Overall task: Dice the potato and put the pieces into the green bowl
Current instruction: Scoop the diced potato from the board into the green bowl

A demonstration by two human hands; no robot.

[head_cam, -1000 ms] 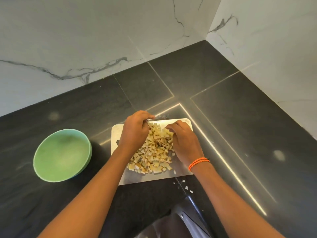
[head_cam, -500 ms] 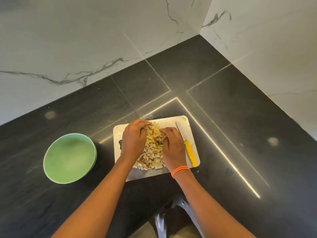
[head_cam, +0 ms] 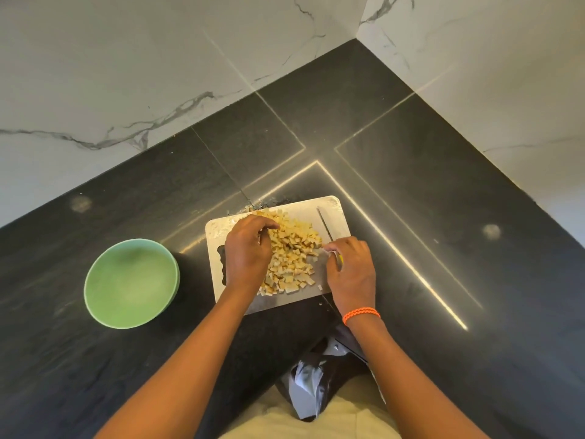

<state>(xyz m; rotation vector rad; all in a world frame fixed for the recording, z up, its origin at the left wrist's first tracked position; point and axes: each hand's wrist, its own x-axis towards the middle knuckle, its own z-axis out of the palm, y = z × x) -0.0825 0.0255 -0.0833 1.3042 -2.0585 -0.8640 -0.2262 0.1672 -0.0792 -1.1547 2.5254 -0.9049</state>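
A pile of diced potato pieces (head_cam: pixel 292 255) lies on the white cutting board (head_cam: pixel 335 207). My left hand (head_cam: pixel 247 251) rests against the pile's left side, its fingers bent over the pieces at the far edge. My right hand (head_cam: pixel 351 270) is at the board's right edge, its fingers curled round the yellow handle of the knife (head_cam: pixel 324 221). The knife's blade points away from me along the board. The green bowl (head_cam: pixel 131 282) stands on the counter left of the board, apart from it, with no pieces inside.
The dark stone counter (head_cam: pixel 427 201) runs into a corner between two white marble walls (head_cam: pixel 158 74). A few stray potato bits lie by the board's near right corner. A dark bag (head_cam: pixel 311 384) hangs below the counter's front edge.
My right hand has left the pile and moved right onto the knife handle. My left hand stays at the pile's left side. The pile now lies more spread out.
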